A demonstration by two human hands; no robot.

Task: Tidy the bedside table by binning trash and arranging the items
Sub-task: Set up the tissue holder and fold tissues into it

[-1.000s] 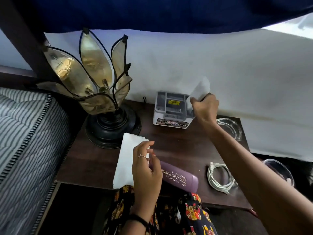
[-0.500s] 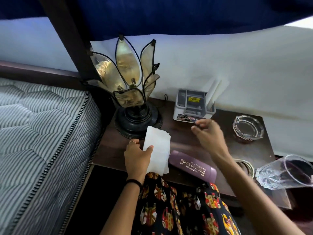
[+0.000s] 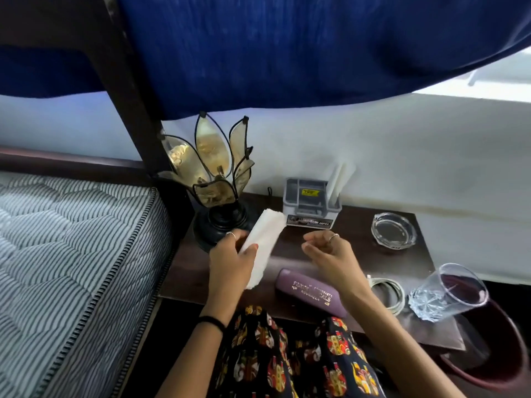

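My left hand grips a folded white tissue and holds it tilted above the dark wooden bedside table. Just to the right, my right hand hovers with fingers apart and nothing in it. A grey organiser box stands at the back against the wall, with another white tissue standing in its right slot. A purple spectacle case lies near the front edge, under my right wrist.
A petal-shaped lamp on a black base stands at the table's back left. A glass ashtray, a coiled white cable and a tipped drinking glass occupy the right side. A striped mattress lies left; a dark red bin sits lower right.
My right hand left its tissue in the organiser and drew back toward the middle. My left hand lifted the other tissue off the table, now folded narrower. The view shifted left.
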